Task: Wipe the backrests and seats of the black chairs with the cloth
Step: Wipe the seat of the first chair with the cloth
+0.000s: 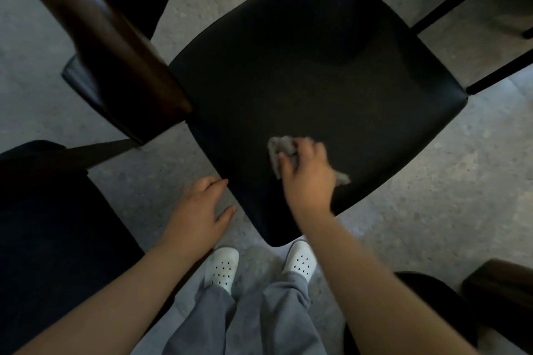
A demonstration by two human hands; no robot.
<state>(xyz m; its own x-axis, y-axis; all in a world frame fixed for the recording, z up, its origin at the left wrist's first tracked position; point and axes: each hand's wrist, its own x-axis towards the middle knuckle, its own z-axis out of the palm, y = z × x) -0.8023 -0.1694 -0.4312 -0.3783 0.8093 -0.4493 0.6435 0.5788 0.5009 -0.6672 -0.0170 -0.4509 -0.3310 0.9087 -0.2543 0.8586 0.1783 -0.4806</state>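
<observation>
The cloth [281, 148] lies bunched under my right hand [307, 174], fingers curled over it to press it onto the black chair seat [317, 66] near its front corner, while my left hand [199, 210] rests open against the seat's left edge, likely steadying it.

Crumpled grey cloth [281, 150] lies on the black chair seat [317, 66]

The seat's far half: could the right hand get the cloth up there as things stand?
Probably yes: the right hand holds the cloth on the seat, and nothing lies on its bare far half.
</observation>
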